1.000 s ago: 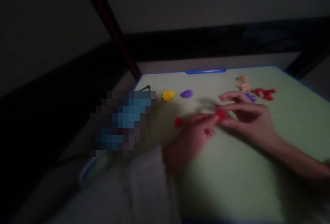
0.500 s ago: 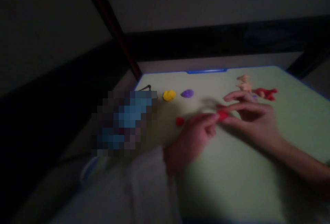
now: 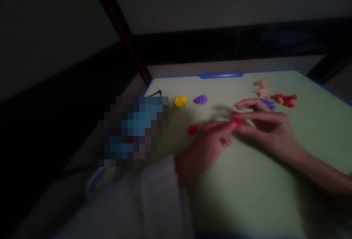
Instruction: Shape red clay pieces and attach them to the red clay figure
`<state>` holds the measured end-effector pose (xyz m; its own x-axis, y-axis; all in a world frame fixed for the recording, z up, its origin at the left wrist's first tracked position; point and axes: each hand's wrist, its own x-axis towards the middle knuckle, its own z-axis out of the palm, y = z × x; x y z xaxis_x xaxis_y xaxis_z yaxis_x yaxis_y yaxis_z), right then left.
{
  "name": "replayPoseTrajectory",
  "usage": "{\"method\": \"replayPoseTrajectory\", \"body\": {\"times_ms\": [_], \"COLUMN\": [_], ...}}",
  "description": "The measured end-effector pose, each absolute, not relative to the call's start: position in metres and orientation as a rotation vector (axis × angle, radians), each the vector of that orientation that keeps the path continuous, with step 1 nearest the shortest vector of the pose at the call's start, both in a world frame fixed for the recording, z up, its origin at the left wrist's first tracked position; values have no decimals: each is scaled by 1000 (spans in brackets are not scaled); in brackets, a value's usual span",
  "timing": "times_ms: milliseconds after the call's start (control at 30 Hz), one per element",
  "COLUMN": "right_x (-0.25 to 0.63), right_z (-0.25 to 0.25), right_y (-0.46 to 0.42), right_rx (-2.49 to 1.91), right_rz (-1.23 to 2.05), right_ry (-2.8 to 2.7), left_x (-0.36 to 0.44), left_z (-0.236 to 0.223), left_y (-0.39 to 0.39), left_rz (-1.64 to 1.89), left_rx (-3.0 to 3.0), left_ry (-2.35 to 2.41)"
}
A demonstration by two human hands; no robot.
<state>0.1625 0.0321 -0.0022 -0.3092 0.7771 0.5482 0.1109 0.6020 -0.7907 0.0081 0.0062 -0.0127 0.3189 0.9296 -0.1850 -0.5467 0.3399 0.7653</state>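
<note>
A small red clay lump point(image 3: 236, 122) is pinched between the fingertips of my left hand point(image 3: 203, 151) and my right hand point(image 3: 265, 125), just above a pale green board point(image 3: 247, 187). Both hands close on it from opposite sides. My left arm wears a white sleeve point(image 3: 154, 202). Another small red clay piece point(image 3: 192, 129) lies on the board just left of my left hand.
A yellow clay lump point(image 3: 180, 101) and a purple clay lump point(image 3: 200, 99) lie toward the board's far left. At the far right are a peach clay figure point(image 3: 262, 89), a purple shape point(image 3: 268, 104) and a red clay figure point(image 3: 286, 100). The room is dark.
The hands stay together on the red lump with only slight finger movement; the view has shifted a little.
</note>
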Motion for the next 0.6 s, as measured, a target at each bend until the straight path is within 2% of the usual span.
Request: {"method": "replayPoseTrajectory", "body": {"times_ms": [600], "right_x": [161], "right_z": [-2], "right_y": [30], "right_rx": [-765], "right_rz": [769], "right_ry": [-1804], "left_x": [9], "left_z": [-10], "left_y": [8], "left_rz": [1076], "left_rx": [507], "left_ry": [674]}}
